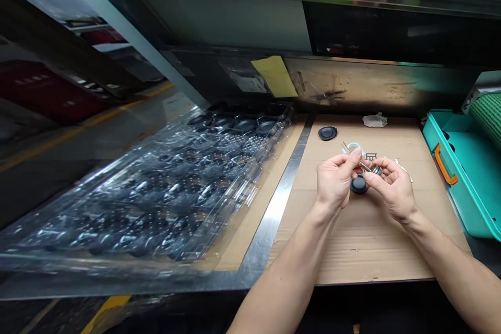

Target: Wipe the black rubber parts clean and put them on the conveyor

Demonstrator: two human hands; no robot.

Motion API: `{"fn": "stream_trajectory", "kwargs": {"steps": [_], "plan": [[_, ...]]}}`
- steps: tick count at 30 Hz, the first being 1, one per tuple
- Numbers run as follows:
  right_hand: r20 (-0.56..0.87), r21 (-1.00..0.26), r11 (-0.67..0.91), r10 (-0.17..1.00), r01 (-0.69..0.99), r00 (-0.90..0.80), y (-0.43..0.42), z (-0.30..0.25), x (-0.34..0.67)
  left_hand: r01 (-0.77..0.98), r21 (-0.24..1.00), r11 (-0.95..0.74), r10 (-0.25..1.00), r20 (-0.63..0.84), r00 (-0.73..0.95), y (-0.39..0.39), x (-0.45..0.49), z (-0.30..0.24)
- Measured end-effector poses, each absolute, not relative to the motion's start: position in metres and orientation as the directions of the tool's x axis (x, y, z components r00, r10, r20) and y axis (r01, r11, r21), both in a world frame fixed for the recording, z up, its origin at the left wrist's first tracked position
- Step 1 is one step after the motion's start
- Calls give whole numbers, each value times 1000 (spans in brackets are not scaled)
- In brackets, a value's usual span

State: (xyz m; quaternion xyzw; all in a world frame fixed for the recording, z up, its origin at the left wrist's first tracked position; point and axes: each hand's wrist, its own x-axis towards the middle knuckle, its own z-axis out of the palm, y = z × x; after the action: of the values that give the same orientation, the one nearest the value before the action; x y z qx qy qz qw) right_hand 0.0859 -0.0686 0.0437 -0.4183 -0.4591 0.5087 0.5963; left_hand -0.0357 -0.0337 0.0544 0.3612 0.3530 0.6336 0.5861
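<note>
Over the cardboard, my two hands meet close together. My left hand [335, 177] is closed on slim metal tweezers [365, 167], which slant down to the right. Their lower end touches or lies right by a small round dark part with a shiny rim [376, 170]. Pinched around that part are the fingers of my right hand [393, 188]. Just below the hands lies a black round disc [358, 185], partly covered by them. Behind my left fingers a white ring, like a tape roll [355, 147], shows in part.
Another black disc [327, 133] and a crumpled white scrap [374, 120] lie farther back on the cardboard [352, 250]. A clear plastic tray [168, 193] with several black round parts fills the left. At right stands a teal bin [462, 182] with an orange handle.
</note>
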Motion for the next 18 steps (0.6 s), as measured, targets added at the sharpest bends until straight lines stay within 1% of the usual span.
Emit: {"fn": "stream_trajectory", "kwargs": {"steps": [3, 6, 9, 11, 13, 14, 16, 18], "plan": [[11, -940, 2, 1000, -341, -27, -67, 45, 90, -486, 873, -46, 999, 37, -29, -33, -38, 54], [-54, -894, -93, 994, -439, -100, -67, 46, 91, -484, 874, -32, 999, 30, -11, -33, -40, 55], [-77, -881, -134, 987, -455, -141, -66, 48, 89, -479, 878, -26, 1000, 25, -8, -35, -37, 55], [-73, -892, -128, 987, -434, -140, -66, 47, 89, -474, 880, -31, 1000, 27, -15, -36, -34, 55], [-36, -923, -73, 994, -379, -103, -67, 45, 91, -468, 883, -31, 1000, 28, -13, -35, -35, 54], [2, -945, -19, 998, -325, -65, -68, 43, 92, -463, 886, -33, 999, 28, -16, -32, -38, 54], [132, -979, 140, 989, -147, 64, -70, 38, 96, -462, 885, -56, 997, 23, -77, -24, -50, 56], [299, -954, 291, 933, 72, 200, -73, 35, 100, -479, 870, -119, 977, 17, -214, -13, -66, 59]]}}
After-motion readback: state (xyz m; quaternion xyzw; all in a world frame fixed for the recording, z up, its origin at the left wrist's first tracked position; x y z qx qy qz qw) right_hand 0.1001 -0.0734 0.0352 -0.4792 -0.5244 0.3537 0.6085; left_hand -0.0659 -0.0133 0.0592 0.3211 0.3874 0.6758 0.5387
